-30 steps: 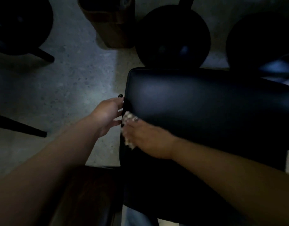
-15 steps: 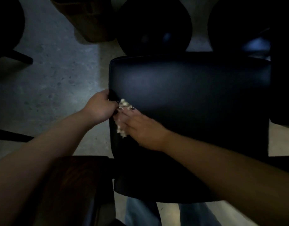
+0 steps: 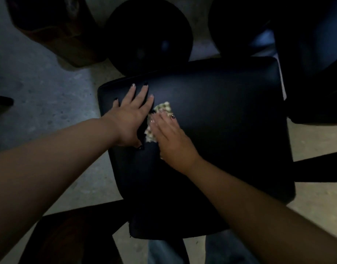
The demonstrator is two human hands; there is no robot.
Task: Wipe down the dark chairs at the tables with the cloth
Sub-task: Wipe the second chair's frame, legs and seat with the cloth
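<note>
A dark padded chair seat [image 3: 221,130] fills the middle of the head view. My left hand [image 3: 132,117] lies flat on the seat's far left part, fingers spread and straight. My right hand [image 3: 169,138] presses a small pale patterned cloth [image 3: 160,111] onto the seat just right of my left hand, fingers straight. Most of the cloth is hidden under that hand; bits show past the fingertips and along the hand's left side.
A round dark stool [image 3: 148,33] and a second dark seat [image 3: 245,25] stand beyond the chair. A brown wooden block [image 3: 64,35] is at the upper left, another dark wooden seat [image 3: 72,237] at the lower left. Grey concrete floor [image 3: 45,96] lies on the left.
My left hand left the seat's left edge and now lies flat on top. My right hand slid the cloth rightward, further onto the seat. The view shifted.
</note>
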